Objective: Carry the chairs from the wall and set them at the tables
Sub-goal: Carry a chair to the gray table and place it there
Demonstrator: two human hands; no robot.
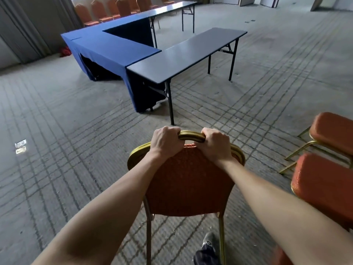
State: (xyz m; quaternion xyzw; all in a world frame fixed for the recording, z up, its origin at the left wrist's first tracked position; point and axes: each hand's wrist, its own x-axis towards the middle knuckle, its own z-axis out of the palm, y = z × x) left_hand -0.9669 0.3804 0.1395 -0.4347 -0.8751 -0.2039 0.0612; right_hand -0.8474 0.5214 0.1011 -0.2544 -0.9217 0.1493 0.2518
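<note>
Chair (188, 180) is well apart from the grey tabletop (187, 54), on its near side, fingers (172, 131) of the left hand (165, 142) and right hand (215, 145) clamped on the gold top rail (191, 135), so it is better to keep it level and aim for the tabletop's long edge
</note>
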